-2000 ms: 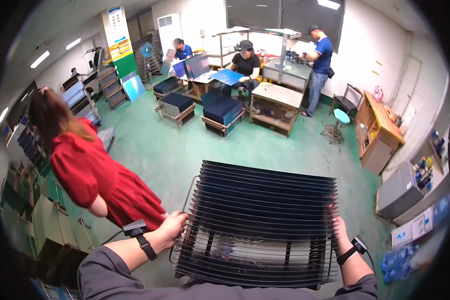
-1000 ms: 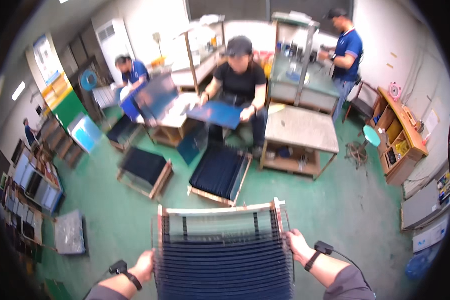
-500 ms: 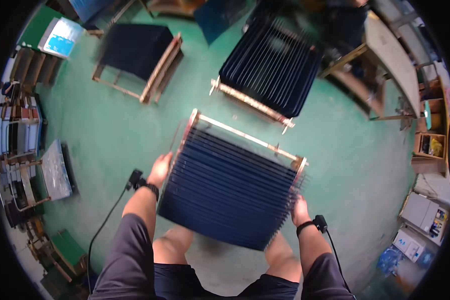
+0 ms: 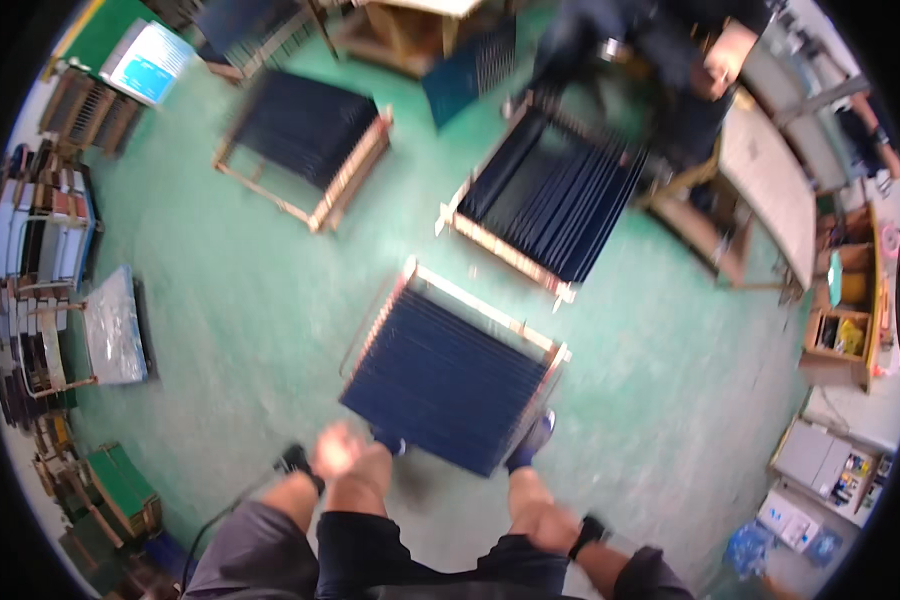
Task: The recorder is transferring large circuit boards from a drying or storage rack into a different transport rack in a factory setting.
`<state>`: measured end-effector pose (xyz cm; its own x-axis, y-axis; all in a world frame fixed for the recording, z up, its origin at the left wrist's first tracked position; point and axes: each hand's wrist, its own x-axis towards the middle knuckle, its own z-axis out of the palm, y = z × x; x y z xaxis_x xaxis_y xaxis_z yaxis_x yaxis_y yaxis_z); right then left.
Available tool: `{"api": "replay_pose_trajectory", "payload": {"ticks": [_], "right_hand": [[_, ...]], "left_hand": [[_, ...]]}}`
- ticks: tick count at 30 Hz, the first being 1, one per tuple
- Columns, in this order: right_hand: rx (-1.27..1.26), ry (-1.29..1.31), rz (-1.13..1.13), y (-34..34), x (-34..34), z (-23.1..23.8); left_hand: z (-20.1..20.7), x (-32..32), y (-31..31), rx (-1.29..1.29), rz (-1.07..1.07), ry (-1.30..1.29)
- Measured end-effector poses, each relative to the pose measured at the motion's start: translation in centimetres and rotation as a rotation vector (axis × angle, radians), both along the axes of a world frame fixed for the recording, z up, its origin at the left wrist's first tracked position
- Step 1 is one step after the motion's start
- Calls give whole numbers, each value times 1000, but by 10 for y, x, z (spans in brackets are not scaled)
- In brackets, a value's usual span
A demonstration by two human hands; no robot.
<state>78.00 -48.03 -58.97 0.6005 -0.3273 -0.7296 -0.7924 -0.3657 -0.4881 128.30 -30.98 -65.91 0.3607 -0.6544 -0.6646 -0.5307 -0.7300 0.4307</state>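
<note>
A slotted rack with a pale frame stands on the floor in front of my feet. A close row of dark navy panels fills it. My left hand is at my left knee, apart from the rack and smeared by motion. Over by my right knee is my right hand, also blurred, its fingers hard to make out. Neither hand touches the rack or the panels. Both wrists wear dark bands with small devices.
Two similar racks of dark panels, a left one and a right one, stand farther off. Beyond the right one a person in dark clothes bends over. A worktable is at far right; a wrapped flat stack sits left.
Both my hands have left the sides of the near rack and drawn back to my knees. The view has shifted, and the person at the far right rack shows more fully.
</note>
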Motion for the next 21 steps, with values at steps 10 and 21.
{"api": "replay_pose_trajectory", "payload": {"ticks": [10, 21], "right_hand": [[293, -466, 503, -60, -71, 54], [57, 341, 1325, -235, -25, 202]], "left_hand": [[165, -217, 44, 344, -339, 408], [210, -463, 148, -45, 559, 805]]}}
